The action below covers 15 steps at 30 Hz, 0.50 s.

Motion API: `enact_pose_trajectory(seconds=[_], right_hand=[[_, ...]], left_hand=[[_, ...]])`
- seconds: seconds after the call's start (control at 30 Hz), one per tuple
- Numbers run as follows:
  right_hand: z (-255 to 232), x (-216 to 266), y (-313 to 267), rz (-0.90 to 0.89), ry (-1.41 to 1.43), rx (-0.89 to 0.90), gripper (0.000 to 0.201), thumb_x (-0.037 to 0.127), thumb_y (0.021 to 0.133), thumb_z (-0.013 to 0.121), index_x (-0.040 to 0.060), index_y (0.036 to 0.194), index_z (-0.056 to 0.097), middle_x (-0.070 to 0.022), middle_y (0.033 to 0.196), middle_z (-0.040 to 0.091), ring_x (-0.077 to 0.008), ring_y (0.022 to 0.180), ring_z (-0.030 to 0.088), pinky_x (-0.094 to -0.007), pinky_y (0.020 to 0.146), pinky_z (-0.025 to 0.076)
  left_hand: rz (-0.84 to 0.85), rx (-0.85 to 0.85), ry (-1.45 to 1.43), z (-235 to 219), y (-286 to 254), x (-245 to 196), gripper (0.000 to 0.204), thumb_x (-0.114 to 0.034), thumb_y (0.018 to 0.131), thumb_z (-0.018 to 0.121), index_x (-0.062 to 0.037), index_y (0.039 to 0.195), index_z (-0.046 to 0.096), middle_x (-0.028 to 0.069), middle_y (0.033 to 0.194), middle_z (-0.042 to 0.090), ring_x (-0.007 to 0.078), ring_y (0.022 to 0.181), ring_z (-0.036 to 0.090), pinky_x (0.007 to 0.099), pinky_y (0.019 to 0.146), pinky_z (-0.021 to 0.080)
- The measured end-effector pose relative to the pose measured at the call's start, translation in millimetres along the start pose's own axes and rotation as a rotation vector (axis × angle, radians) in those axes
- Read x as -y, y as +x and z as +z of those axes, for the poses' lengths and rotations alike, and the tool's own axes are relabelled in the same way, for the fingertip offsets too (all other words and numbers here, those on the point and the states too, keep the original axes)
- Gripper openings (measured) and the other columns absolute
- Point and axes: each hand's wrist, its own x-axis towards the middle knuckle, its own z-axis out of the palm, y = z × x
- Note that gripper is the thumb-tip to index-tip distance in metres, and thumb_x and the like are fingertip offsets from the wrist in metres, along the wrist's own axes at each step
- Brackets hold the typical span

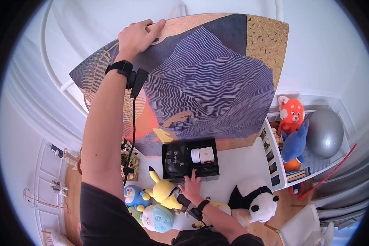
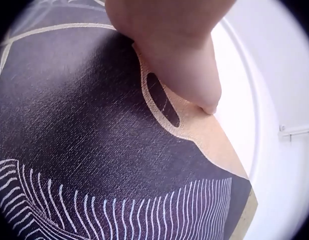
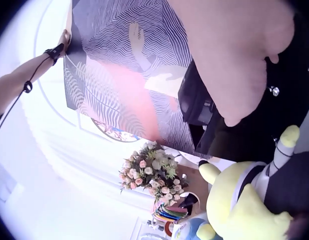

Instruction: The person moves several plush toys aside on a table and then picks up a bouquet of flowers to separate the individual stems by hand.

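Note:
At the top of the head view my left hand (image 1: 137, 39) grips the upper edge of a large patterned panel (image 1: 209, 82), which stands upright behind a black box (image 1: 211, 178). The left wrist view shows that hand (image 2: 174, 55) over the tan edge of the panel (image 2: 84, 120). My right hand (image 1: 192, 189) reaches to the front of the box, its fingers extended at the near rim. Inside the box lie a dark rounded item (image 1: 177, 159) and a white item (image 1: 203, 155). In the right wrist view, the right hand (image 3: 234, 60) partly hides the box.
A yellow plush (image 1: 164, 192), a blue plush (image 1: 135, 197), a pale plush (image 1: 158, 218) and a panda plush (image 1: 256, 201) sit along the near side of the white table (image 1: 238, 168). Flowers (image 3: 154, 172) stand at the left; a white crib-like rack (image 1: 274, 166) with toys stands at the right.

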Motion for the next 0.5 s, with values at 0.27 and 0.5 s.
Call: enact_pose_trajectory(seconds=[0.27, 0.5], right_hand=[[-46.0, -36.9, -2.9, -0.067, 0.143, -0.009, 0.041, 0.027, 0.077, 0.070, 0.0132, 0.111, 0.052, -0.0153, 0.139, 0.034, -0.0337, 0.100, 0.056, -0.0460, 0.079, 0.048], [-132.7, -81.8, -14.8, -0.052, 0.141, -0.120, 0.023, 0.021, 0.077, 0.068, 0.0107, 0.094, 0.057, -0.0069, 0.102, 0.055, -0.0288, 0.091, 0.059, -0.0421, 0.073, 0.049]], left_hand=[[0.005, 0.031, -0.033, -1.6, -1.3, 1.0, 0.062, -0.068, 0.085, 0.035, -0.0174, 0.096, 0.069, 0.0090, 0.085, 0.069, 0.0287, 0.086, 0.065, 0.0396, 0.073, 0.049], [0.125, -0.051, -0.072, 0.6, -2.9, 9.8, 0.055, -0.056, 0.091, 0.036, -0.0107, 0.096, 0.066, 0.0080, 0.084, 0.065, 0.0267, 0.089, 0.061, 0.0418, 0.085, 0.041]])
